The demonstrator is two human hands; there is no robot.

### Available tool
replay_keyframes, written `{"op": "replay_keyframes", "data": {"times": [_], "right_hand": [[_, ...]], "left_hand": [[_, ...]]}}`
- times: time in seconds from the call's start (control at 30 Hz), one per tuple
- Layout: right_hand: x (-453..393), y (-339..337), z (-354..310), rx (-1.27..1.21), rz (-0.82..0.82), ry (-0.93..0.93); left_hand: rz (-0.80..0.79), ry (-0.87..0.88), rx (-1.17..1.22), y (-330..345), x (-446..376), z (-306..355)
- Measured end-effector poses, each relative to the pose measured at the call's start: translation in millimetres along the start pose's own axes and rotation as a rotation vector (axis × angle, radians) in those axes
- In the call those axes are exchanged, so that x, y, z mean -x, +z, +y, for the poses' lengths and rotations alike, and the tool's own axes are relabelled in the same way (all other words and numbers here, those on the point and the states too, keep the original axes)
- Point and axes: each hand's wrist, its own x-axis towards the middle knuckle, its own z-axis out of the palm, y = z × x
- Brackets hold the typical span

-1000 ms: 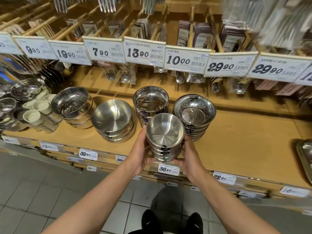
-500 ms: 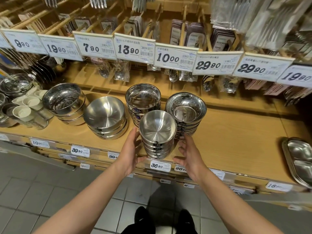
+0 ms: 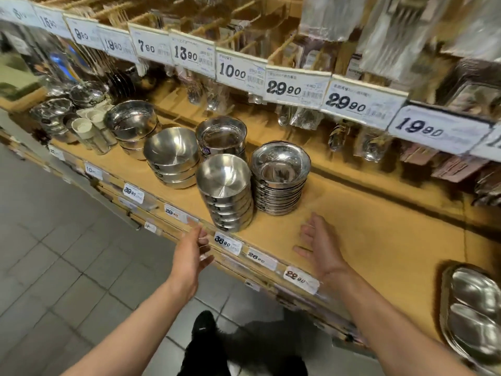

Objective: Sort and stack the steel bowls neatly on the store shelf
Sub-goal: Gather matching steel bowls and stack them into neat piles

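— What can't you make out here?

— The upper rail is smeared by blur: the hanging packets of cutlery [image 3: 401, 31] at top right are only streaks, and the small print on the price cards [image 3: 294, 86] is unreadable beyond the big numerals. The divided steel tray [image 3: 473, 318] is cut off by the right edge. Far left, the bowls and white cups [image 3: 84, 123] run together in the glare. The person's shoes [image 3: 203, 325] are mostly dark shadow on the tiled floor [image 3: 54, 267].

— And the hands?

— Both hold nothing. The left hand [image 3: 189, 256] hangs in front of the shelf edge, fingers [image 3: 203, 241] loosely spread and slightly bent. The right hand [image 3: 321, 245] is over the wooden shelf [image 3: 379, 229], palm turned inward, fingers [image 3: 307, 230] spread and relaxed.

— Where is the stack relative to them?

— The stack of steel bowls [image 3: 226, 194] stands on the shelf near its front edge, just beyond and between the two sets of fingers, closer to the left ones, touching neither. Beyond the right fingers, just beside that stack, is a stack of shallower rimmed bowls [image 3: 280, 177]. Behind it stands a straight-sided stack [image 3: 221, 137]; beyond the left fingers sits a wider bowl stack [image 3: 172, 158].
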Motion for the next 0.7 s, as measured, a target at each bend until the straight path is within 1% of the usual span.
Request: {"op": "replay_keyframes", "data": {"times": [0.07, 0.17, 0.23, 0.33, 0.47, 0.53, 0.63, 0.7], "right_hand": [[-1, -18, -3, 0.064, -0.062, -0.018], [-17, -34, -10, 0.12, -0.09, -0.03], [-35, -34, -20, 0.158, -0.087, -0.04], [-64, -27, -35, 0.209, -0.098, -0.107], [-97, -16, -46, 0.139, -0.101, -0.133], [-107, -10, -47, 0.113, -0.137, -0.128], [-111, 0, -44, 0.066, -0.187, -0.114], [-111, 5, -42, 0.042, -0.187, -0.09]], "left_hand": [[-0.017, -0.003, 0.017, 21, 21, -16], [-0.077, 0.031, 0.004, 62, 37, -30], [-0.125, 0.096, -0.067, 90, 36, -35], [-0.121, 0.212, -0.197, 123, 24, -40], [-0.076, 0.318, -0.222, 146, 10, -43], [-0.059, 0.376, -0.224, 151, 5, -46], [-0.059, 0.45, -0.166, 159, 4, -48], [-0.058, 0.463, -0.133, 164, 6, -49]]}}
